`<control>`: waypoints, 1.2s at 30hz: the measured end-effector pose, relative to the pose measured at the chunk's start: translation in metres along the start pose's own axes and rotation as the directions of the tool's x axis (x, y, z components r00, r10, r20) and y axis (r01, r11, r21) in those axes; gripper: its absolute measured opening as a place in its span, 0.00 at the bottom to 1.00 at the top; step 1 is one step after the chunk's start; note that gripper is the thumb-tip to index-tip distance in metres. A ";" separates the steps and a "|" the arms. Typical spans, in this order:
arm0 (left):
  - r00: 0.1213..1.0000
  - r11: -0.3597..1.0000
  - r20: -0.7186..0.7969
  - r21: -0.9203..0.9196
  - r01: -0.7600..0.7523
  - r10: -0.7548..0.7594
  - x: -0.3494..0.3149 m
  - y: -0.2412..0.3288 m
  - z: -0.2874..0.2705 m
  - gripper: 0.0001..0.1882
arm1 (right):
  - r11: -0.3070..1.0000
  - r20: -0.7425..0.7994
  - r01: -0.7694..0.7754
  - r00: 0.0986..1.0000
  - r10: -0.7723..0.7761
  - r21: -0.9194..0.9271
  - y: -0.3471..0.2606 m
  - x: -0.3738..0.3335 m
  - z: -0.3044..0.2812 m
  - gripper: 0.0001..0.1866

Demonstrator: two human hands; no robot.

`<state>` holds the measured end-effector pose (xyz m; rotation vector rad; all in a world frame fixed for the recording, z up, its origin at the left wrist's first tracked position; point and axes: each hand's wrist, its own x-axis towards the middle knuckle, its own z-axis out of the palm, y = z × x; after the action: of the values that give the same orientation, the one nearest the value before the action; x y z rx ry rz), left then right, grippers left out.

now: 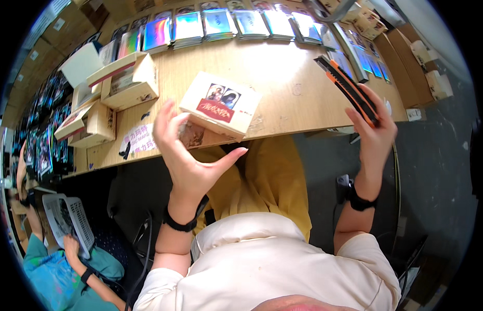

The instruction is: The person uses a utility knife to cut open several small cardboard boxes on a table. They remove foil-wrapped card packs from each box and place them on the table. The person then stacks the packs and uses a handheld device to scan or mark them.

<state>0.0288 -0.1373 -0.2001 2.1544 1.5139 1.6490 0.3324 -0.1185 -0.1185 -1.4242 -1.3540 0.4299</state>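
Observation:
A cream cardboard box (244, 101) with two small pictures and a dark red label lies at the table's near edge, in front of me. My left hand (187, 160) is at its near left corner, thumb and fingers spread wide. Whether those fingers touch the box I cannot tell. Up on the right, my right hand (375, 122) grips an orange and black utility knife (350, 90), which points up and to the left. I cannot make out whether its blade is extended.
Stacks of shiny card packs (219, 23) line the table's (283, 78) far side. Opened cream boxes (130, 83) stand at the left, beside a printed paper sheet (140, 140). Left of me, a co-worker's hand (71, 246) is at a white plastic basket (80, 220). Brown cartons stand at the right.

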 end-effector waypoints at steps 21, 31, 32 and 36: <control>0.997 0.997 0.062 0.062 -0.055 0.051 0.004 0.036 0.021 0.56 | 0.842 0.040 0.460 0.882 -0.469 -0.283 0.039 -0.004 0.026 0.18; 0.938 0.914 0.076 0.210 -0.348 0.339 0.008 0.045 0.016 0.50 | 0.828 0.298 0.465 0.780 -0.551 0.312 -0.021 -0.042 0.071 0.37; 0.933 0.907 0.086 0.217 -0.360 0.349 0.008 0.046 0.013 0.49 | 0.824 0.299 0.471 0.775 -0.557 0.314 -0.019 -0.043 0.072 0.38; 0.908 0.869 0.133 0.261 -0.420 0.398 0.009 0.045 0.006 0.42 | 0.843 0.308 0.431 0.794 -0.524 0.323 -0.021 -0.052 0.075 0.40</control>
<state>0.0630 -0.1520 -0.1721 2.8254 1.4191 1.4940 0.2449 -0.1361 -0.1482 -0.7671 -1.8547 0.5261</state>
